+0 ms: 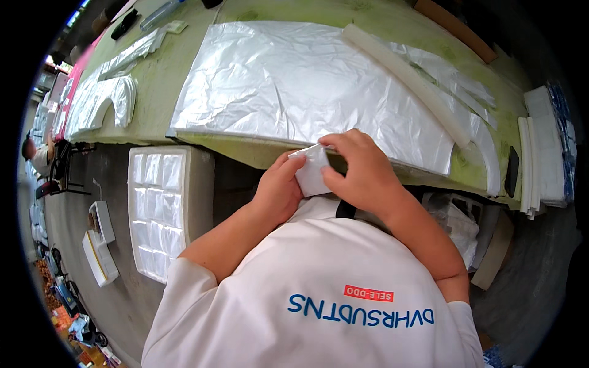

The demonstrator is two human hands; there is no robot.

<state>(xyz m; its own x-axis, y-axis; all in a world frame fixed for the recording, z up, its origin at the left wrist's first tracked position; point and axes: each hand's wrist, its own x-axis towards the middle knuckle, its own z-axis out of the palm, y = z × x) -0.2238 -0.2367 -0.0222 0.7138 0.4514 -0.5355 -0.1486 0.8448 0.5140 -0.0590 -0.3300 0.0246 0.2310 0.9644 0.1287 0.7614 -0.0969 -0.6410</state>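
Observation:
In front of my body, at the near edge of the table, I hold a small folded packet of white plastic film (pixel 313 173). My left hand (pixel 277 189) grips its left side, the thumb lying across the upper corner. With curled fingers and thumb, my right hand (pixel 363 172) holds the packet's right side and top corner. Just beyond both hands, a wide, wrinkled sheet of silvery-white plastic film (pixel 264 80) lies spread on the green-topped table (pixel 153 104). What is folded inside the packet cannot be seen.
A long pale roll (pixel 408 86) lies slantwise on the film, with cut film strips (pixel 488 147) to its right. More film pieces (pixel 101 104) lie at the left. A box of white packets (pixel 156 208) stands on the floor. Stacked white boards (pixel 546 147) stand far right. A person (pixel 43 156) sits far left.

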